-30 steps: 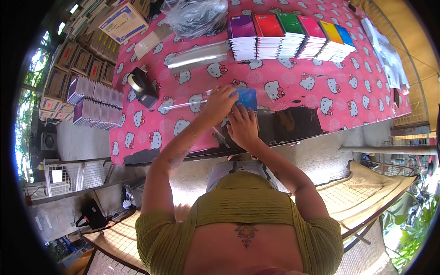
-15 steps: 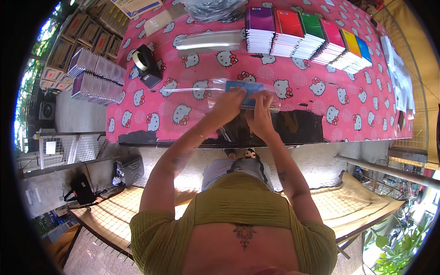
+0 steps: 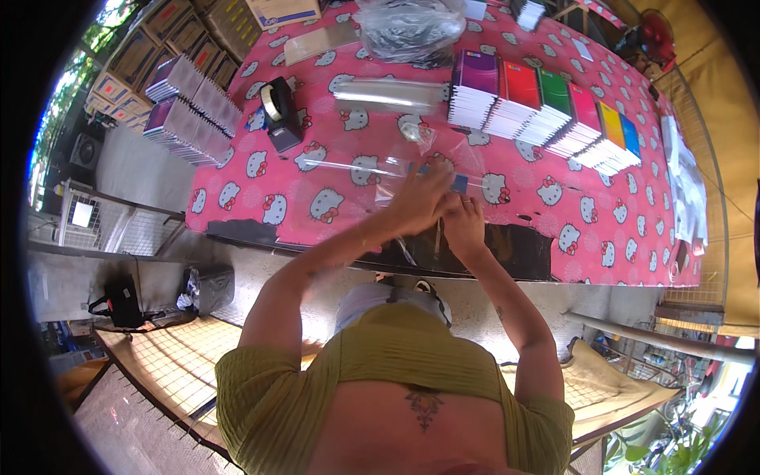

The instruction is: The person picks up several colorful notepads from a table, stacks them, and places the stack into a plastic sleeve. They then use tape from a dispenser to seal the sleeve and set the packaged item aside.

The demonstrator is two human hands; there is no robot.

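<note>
A small blue notebook (image 3: 460, 184) lies near the table's front edge, mostly hidden by my hands. Clear plastic film (image 3: 389, 184) spreads under and around it, with a loose flap rising beyond. My left hand (image 3: 424, 195) reaches across the cover, fingers bent down onto the notebook and film. Close against it, at the notebook's near edge, my right hand (image 3: 465, 221) has its fingers bent together in a pinch on the plastic film; the exact grip is partly hidden.
A black tape dispenser (image 3: 282, 119) stands left of my hands. Stacked clear sleeves (image 3: 388, 93) lie beyond them, near a bundled plastic bag (image 3: 412, 30). Rows of coloured spiral notebooks (image 3: 518, 89) stand at the far right, and more notebook stacks (image 3: 190, 111) at the left.
My left hand has slid right across the notebook, covering more of it. My right hand has drawn in lower beside it. A flap of film now stands up beyond, and the view has shifted.
</note>
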